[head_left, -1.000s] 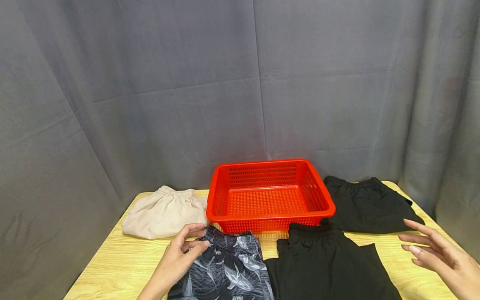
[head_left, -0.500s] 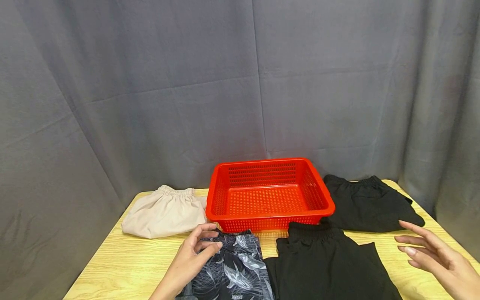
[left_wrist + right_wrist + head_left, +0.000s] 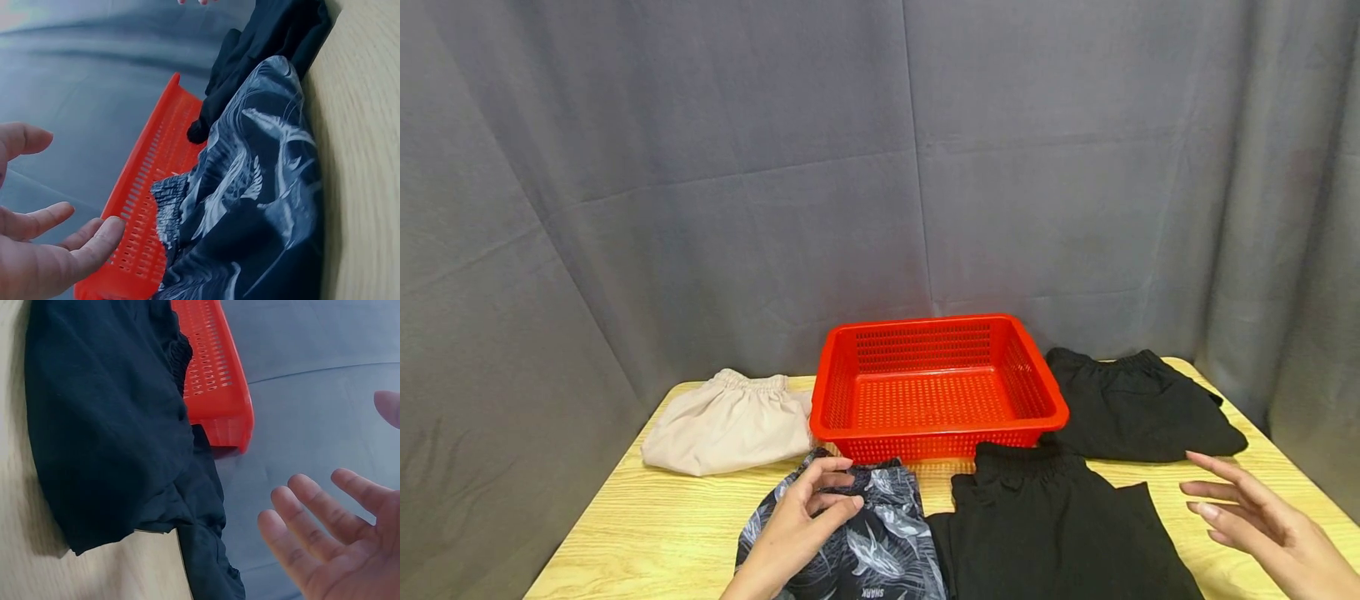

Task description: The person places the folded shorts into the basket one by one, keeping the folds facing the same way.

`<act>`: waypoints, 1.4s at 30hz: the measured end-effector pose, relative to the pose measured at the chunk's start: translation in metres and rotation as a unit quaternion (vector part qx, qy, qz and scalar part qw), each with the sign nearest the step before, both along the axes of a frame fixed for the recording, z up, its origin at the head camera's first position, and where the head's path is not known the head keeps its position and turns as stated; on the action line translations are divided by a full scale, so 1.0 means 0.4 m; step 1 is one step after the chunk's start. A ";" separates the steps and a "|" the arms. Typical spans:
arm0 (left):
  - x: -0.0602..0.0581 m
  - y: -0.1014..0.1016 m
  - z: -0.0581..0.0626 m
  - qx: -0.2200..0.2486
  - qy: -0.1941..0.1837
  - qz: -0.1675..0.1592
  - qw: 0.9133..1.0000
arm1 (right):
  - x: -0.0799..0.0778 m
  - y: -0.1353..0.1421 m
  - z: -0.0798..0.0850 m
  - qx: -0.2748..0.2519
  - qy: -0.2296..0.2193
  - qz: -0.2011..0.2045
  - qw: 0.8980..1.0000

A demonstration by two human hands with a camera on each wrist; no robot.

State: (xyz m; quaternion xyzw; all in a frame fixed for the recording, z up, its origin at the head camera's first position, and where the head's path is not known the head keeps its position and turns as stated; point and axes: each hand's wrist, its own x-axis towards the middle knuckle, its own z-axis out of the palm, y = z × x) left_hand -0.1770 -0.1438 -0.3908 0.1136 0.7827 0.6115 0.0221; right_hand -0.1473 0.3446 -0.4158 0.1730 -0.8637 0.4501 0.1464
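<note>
Over the shark-print shorts [image 3: 880, 542] hovers my left hand [image 3: 801, 525], its fingers loosely bent and holding nothing. The left wrist view shows the same shorts [image 3: 250, 187] lying beside that hand, with a gathered waistband facing the basket. My right hand [image 3: 1262, 521] is raised at the right side of the table, fingers spread and bare. Nearest to it lie black shorts [image 3: 1060, 533] at the front and a second black pair [image 3: 1138, 408] behind. In the right wrist view the palm [image 3: 350, 550] shows, apart from the black cloth.
A red perforated basket [image 3: 940, 442] stands at the back middle of the wooden table [image 3: 625, 533], with nothing inside. Beige shorts [image 3: 730, 425] lie left of it. Grey curtain [image 3: 737, 208] hangs behind and along both sides.
My left hand has moved right, from the left edge of the shark-print shorts to over them. My right hand has shifted slightly left and down. The garments and basket stay put.
</note>
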 end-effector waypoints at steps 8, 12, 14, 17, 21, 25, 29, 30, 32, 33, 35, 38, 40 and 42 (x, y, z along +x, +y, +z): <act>0.004 0.023 -0.020 0.007 -0.005 -0.031 0.999 | 0.002 -0.003 -0.019 0.012 0.016 0.009 1.000; 0.007 0.034 -0.024 0.014 -0.004 -0.045 0.999 | 0.001 -0.007 -0.027 0.013 -0.019 -0.009 1.000; 0.009 0.038 -0.024 0.016 -0.004 -0.050 0.999 | 0.001 -0.010 -0.030 0.014 -0.035 -0.017 0.999; 0.011 0.046 -0.026 0.015 -0.006 -0.058 0.998 | 0.001 -0.016 -0.030 0.021 -0.061 -0.034 0.997; 0.013 0.058 -0.031 0.015 -0.013 -0.075 0.997 | 0.001 -0.032 -0.021 0.037 -0.139 -0.071 0.987; 0.016 0.068 -0.037 0.014 -0.020 -0.086 0.996 | -0.007 -0.049 -0.009 0.048 -0.220 -0.092 0.970; 0.020 0.079 -0.040 0.015 -0.034 -0.098 0.994 | -0.009 -0.048 -0.016 0.047 -0.247 -0.098 0.963; 0.020 0.083 -0.042 0.014 -0.041 -0.100 0.994 | -0.009 -0.046 -0.019 0.047 -0.246 -0.098 0.963; 0.020 0.091 -0.046 0.014 -0.054 -0.104 0.993 | -0.008 -0.040 -0.028 0.047 -0.242 -0.099 0.964; 0.020 0.095 -0.048 0.013 -0.060 -0.105 0.993 | -0.008 -0.037 -0.031 0.048 -0.241 -0.097 0.964; 0.020 0.102 -0.053 0.014 -0.072 -0.106 0.992 | -0.009 -0.035 -0.034 0.048 -0.246 -0.094 0.963; 0.022 0.113 -0.057 0.013 -0.078 -0.108 0.991 | -0.009 -0.036 -0.036 0.050 -0.251 -0.090 0.963; 0.023 0.121 -0.058 0.008 -0.084 -0.107 0.991 | -0.009 -0.037 -0.037 0.052 -0.252 -0.088 0.962; 0.024 0.130 -0.060 0.004 -0.088 -0.108 0.990 | -0.011 -0.039 -0.037 0.055 -0.256 -0.088 0.961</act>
